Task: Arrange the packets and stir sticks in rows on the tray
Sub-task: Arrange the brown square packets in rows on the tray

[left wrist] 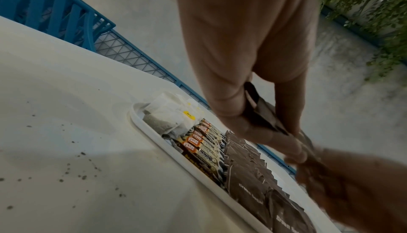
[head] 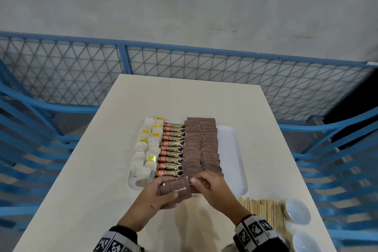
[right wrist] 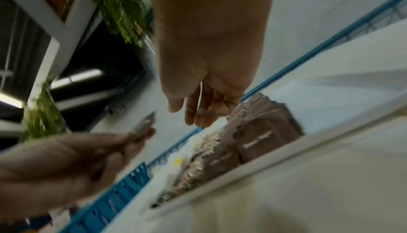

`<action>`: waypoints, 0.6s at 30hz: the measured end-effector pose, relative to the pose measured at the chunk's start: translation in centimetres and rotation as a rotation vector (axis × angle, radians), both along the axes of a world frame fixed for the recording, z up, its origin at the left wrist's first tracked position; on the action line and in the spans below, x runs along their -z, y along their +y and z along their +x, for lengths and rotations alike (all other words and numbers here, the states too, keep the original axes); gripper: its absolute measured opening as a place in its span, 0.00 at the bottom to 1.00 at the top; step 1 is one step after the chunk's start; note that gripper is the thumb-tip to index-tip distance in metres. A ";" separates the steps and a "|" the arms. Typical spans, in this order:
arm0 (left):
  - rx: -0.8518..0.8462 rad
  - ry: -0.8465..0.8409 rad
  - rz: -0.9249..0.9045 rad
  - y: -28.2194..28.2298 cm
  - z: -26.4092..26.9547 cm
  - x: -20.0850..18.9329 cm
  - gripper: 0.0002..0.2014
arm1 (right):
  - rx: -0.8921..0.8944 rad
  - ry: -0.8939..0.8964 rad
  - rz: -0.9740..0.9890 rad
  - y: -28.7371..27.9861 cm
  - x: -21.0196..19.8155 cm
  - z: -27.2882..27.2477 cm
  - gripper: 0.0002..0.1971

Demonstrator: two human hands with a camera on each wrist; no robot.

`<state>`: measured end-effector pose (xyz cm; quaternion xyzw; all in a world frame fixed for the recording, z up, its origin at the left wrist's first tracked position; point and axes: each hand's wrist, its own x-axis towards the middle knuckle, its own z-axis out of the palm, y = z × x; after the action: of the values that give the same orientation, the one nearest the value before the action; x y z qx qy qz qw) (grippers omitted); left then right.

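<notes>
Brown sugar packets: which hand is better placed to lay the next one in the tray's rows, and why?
Right. The left hand grips the stack of brown sugar packets; the right hand holds nothing, its fingers at the stack's end beside the tray.

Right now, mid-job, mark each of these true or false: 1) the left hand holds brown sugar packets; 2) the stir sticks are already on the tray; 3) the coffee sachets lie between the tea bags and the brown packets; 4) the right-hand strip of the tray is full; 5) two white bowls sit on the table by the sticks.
1) True: the left hand grips a stack of brown sugar packets.
2) False: the stir sticks lie on the table, near the tray.
3) True: the coffee sachets sit between the tea bags and the brown rows.
4) False: that strip is bare.
5) True: two white bowls.
</notes>
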<state>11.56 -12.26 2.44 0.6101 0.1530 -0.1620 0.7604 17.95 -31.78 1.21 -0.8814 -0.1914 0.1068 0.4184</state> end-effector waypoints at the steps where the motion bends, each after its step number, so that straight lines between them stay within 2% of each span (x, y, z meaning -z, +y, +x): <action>1: 0.006 -0.004 0.007 -0.1 0.0 -0.1 0.21 | -0.013 0.080 0.061 0.6 -0.9 -0.2 0.07; 5: 0.022 -0.020 0.031 -0.3 0.1 -0.3 0.17 | -0.106 0.438 0.247 1.5 -2.4 -0.6 0.04; 9: 0.004 -0.022 0.038 -0.3 0.2 -0.2 0.14 | -0.059 0.479 0.243 1.5 -1.4 -0.5 0.08; 14: -0.079 0.030 0.011 0.1 0.1 0.1 0.11 | 0.203 0.599 0.604 0.9 -1.2 0.4 0.06; 18: -0.084 0.031 0.016 0.7 -0.1 0.3 0.11 | 0.315 0.579 0.656 0.0 -1.1 1.8 0.06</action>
<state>11.47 -11.56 2.15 0.6065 0.1917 -0.1380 0.7592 19.78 -31.78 2.32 -0.6547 0.0458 0.2174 0.7225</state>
